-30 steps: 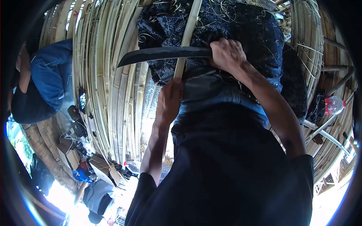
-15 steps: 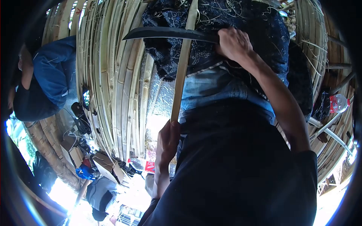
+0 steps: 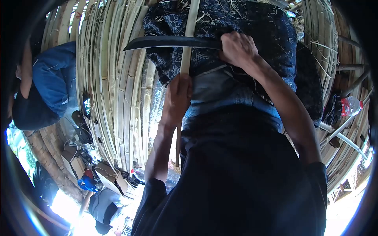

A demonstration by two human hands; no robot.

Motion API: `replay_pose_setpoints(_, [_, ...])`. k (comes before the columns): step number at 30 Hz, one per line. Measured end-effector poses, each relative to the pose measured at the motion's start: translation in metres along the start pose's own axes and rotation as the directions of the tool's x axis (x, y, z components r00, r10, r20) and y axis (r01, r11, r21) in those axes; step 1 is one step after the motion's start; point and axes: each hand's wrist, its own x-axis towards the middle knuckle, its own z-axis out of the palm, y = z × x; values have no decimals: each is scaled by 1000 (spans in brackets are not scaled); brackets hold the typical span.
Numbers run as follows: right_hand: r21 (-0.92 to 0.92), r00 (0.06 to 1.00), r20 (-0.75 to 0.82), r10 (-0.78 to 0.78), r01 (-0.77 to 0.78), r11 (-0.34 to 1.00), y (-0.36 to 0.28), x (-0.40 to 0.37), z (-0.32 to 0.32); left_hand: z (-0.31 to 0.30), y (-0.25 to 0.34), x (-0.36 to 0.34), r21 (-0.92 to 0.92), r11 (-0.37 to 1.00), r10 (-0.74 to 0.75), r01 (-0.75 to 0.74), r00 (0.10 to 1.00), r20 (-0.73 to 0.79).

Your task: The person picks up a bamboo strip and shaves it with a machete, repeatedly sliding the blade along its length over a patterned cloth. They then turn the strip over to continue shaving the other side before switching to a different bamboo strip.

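Observation:
A long dark-bladed machete lies crosswise over a pale bamboo strip. Its handle is wrapped by my right hand, and the curved tip points left. My left hand is closed around the strip a little below the blade, with the strip's lower end sticking out beneath my wrist. Blade and strip cross above a dark blue patterned cloth spread over my lap. Thin curled shavings lie on the cloth.
Many bamboo strips lie side by side to the left. A seated person in blue trousers is beyond them. Cardboard boxes stand at lower left. A plastic bottle lies at the right, near bamboo poles.
My left hand has moved up along the strip, closer to the blade, and more of the strip's lower end now shows. The machete has shifted slightly down and left with my right hand.

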Motion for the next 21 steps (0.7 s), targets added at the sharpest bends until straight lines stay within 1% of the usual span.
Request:
replay_pose_setpoints(1, [-25, 999, -41, -2, 1, 1000, 0, -1, 3, 0, -6, -2, 2, 1000, -6, 6, 1000, 5])
replay_pose_setpoints(2, [-23, 999, -37, 5, -6, 1000, -1, -5, 5, 1, -12, -7, 206, 968, 153, -144, 988, -31])
replay_pose_setpoints(3, [-29, 1000, -23, -4, 3, 1000, -1, -5, 6, 0, -15, -9, 403, 871, 322, -282, 946, -36])
replay_pose_setpoints(4, [-36, 1000, -10, -17, 17, 999, -1, -4, 5, 1, -13, -10, 402, 869, 329, -288, 944, -37])
replay_pose_setpoints(6, [-41, 1000, -3, -13, 13, 999, -2, -6, 5, 4, -7, -18, 232, 971, 86, -56, 989, -121])
replay_pose_setpoints(10, [-27, 1000, 23, 1, 0, 1000, -3, -10, 4, 6, -7, -30, 213, 976, 60, -37, 993, -104])
replay_pose_setpoints(12, [-31, 1000, 21, 0, 0, 1000, -3, -12, 6, 7, -7, -37, 223, 974, 9, 22, 990, -139])
replay_pose_setpoints(16, [-33, 1000, 21, -10, 11, 999, -2, -14, 6, 7, -9, -47, 258, 966, 43, -3, 988, -148])
replay_pose_setpoints(18, [-40, 1000, 31, 4, -2, 999, 1, -11, 8, 6, -11, -56, 170, 983, -40, 64, 989, -141])
replay_pose_setpoints(21, [-55, 998, 53, 16, -13, 998, 0, -9, 6, -4, -20, -79, 169, 983, -50, 72, 990, -132])
